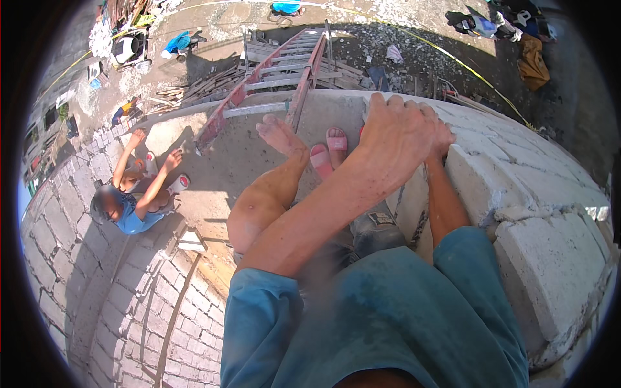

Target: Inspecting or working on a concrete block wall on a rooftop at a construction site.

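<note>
Single head-worn fisheye view, facing steeply downward; wearer's shirt close at lower centre, ground distant at top.

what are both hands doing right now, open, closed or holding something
Left hand: fingers bent, tips hidden, by the pale block wall; any grip cannot be told.
Right hand: mostly hidden behind the left; open or closed cannot be told.

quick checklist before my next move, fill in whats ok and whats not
1. Gloves on: not ok, left hand and right hand are bare.
2. Hands free of tools: cannot tell, the left overlaps the right.
3. Footwear: not ok, one bare foot shows.
4. Ladder secured: cannot tell, no fastening is clear.
5. Co-worker off the ladder: ok, apart from it.
6. Right-side blocks firm: cannot tell, gaps show.
</note>
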Demonstrator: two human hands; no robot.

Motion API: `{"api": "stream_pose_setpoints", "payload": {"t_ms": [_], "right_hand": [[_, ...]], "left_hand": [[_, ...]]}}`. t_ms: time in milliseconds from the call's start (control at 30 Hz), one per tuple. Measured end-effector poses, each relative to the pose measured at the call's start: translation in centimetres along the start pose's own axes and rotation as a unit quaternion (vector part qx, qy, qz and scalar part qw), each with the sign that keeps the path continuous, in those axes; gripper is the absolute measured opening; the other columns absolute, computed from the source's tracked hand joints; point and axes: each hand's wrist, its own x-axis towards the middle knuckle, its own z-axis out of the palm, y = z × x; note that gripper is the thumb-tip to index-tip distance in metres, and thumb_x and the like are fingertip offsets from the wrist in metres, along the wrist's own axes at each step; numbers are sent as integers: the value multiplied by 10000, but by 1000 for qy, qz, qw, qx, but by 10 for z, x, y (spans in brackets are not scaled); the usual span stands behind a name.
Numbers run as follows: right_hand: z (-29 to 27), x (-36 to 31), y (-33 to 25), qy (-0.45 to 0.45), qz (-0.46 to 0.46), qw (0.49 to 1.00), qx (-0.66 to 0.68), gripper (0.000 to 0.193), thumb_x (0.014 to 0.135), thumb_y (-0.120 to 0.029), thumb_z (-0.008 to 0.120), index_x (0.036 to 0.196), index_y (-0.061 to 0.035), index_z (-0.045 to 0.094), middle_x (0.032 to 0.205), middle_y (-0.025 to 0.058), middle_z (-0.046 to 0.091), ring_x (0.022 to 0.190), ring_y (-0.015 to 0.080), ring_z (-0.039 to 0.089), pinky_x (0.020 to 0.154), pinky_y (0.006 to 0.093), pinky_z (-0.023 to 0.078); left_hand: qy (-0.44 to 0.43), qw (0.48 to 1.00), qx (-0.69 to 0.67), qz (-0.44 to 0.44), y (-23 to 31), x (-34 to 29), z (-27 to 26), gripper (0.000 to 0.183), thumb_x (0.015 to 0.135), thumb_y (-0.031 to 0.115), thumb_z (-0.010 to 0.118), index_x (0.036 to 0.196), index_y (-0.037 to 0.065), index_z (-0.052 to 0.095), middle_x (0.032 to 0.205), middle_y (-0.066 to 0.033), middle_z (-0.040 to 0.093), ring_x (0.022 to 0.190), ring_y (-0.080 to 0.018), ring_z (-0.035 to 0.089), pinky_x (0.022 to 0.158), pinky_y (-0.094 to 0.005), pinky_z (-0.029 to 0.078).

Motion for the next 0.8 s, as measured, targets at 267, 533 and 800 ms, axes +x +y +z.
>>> {"api": "stream_pose_setpoints", "payload": {"t_ms": [267,533,800], "right_hand": [[2,0,1,4,-2,1000,6,184,830,-269,611,942,-124,631,868,55,697,919,261,642,780,488,442],[6,0,2,20,-7,1000,4,185,824,-272,613,934,-124,630,858,56,696,911,263,642,770,495,435],[4,-1,1,22,-5,1000,1,184,818,-275,618,930,-130,631,849,50,695,897,259,644,766,492,436]], "left_hand": [[-6,1000,-4,-1,1,1,0,396,663,35,698,1039,-29,593,836,-129,651,878,-292,644,727,-432,480],[1,1000,0,2,1,0,-1,401,669,49,700,1047,-29,592,840,-122,654,882,-289,644,713,-430,485],[1,1000,-3,1,1,0,-2,414,668,48,700,1058,-36,590,845,-127,651,887,-292,642,720,-432,483]]}}
